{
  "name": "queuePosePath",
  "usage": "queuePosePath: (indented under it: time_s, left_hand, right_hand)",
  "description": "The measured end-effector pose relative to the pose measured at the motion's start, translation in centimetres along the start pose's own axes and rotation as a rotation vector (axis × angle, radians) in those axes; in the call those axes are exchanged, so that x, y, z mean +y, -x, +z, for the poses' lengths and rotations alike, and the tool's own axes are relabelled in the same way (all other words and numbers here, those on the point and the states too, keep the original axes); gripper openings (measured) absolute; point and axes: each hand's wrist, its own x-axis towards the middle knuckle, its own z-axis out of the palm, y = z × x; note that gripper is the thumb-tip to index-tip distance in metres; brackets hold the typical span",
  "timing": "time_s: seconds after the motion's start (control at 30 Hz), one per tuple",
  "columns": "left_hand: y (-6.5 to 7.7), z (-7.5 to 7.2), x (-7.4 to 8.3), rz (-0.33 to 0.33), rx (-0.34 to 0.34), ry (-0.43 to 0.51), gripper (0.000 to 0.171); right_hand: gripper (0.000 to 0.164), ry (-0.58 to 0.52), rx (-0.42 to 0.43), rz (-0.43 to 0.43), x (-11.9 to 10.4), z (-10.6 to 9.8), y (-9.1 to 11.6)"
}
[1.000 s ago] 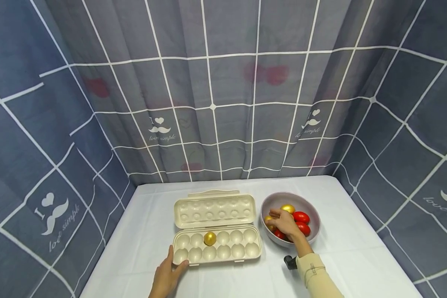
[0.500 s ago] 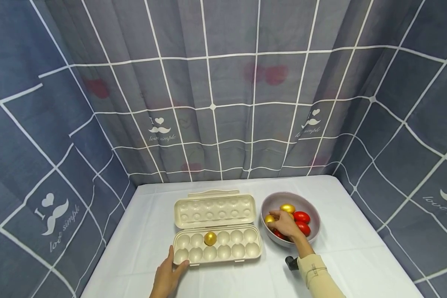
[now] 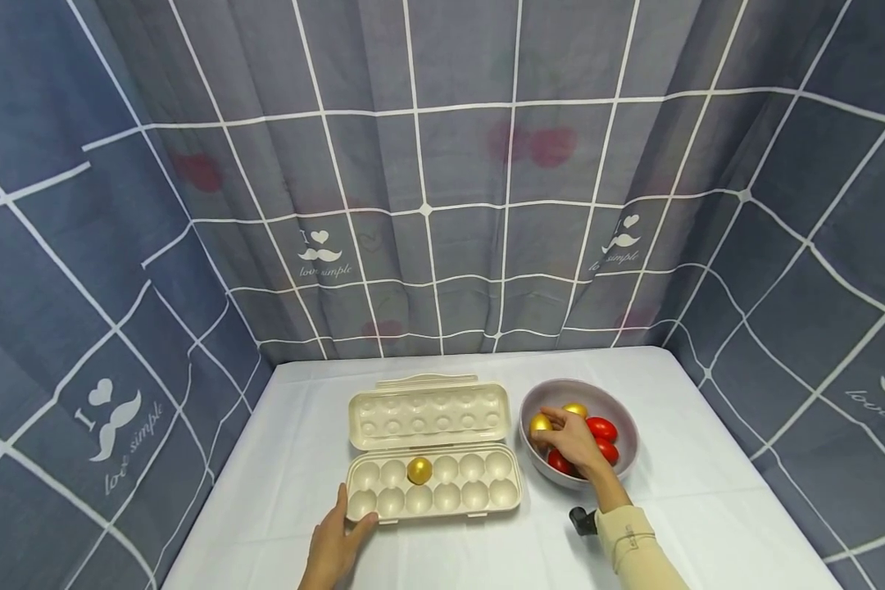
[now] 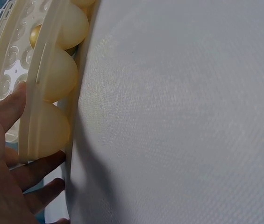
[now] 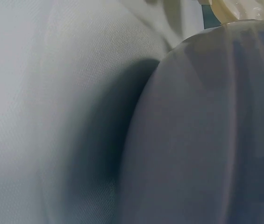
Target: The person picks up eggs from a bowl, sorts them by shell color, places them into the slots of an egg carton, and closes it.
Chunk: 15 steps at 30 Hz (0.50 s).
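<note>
Your right hand (image 3: 578, 442) reaches into the bowl, its thumb and fingers curled round a gold egg (image 3: 540, 427) at the bowl's left side. Your left hand (image 3: 333, 545) grips the near left corner of the egg carton (image 3: 447, 496), thumb on the rim and fingers below it. Around your right hand, the pinkish-grey bowl (image 3: 551, 393) holds another gold egg (image 3: 576, 409) on the far side and at least three red eggs (image 3: 602, 428) to the right and near; your hand may hide more. To the left, the carton lies with its lid (image 3: 429, 414) folded back to the far side. One cup is filled, by a placed egg (image 3: 419, 470) third from the left in the far row; the other eleven are bare, so the filling looks barely begun. As for room, only a narrow strip of table (image 3: 546, 545) separates bowl and carton, so the bowl's left rim seems the edge to clear. You have open cloth near both, while the curtain (image 3: 465, 307) stands beyond the far edge
</note>
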Motion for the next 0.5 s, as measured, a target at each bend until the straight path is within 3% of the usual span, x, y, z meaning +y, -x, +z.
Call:
queuePosePath:
  time_s: [0.13, 0.37, 0.5]
  left_hand:
    - [0.0, 0.0, -0.1, 0.018, 0.007, -0.007, 0.090]
    - [-0.1, 0.1, -0.1, 0.011, 0.004, -0.004, 0.091]
    - [0.0, 0.0, 0.0, -0.004, -0.002, 0.003, 0.090]
  right_hand:
    - [0.061, -0.020, 0.019, 0.008, 0.0, -0.1, 0.0]
    - [0.063, -0.180, 0.011, 0.012, -1.2, -0.2, 0.6]
    - [0.067, -0.183, 0.019, 0.011, -0.3, -0.3, 0.2]
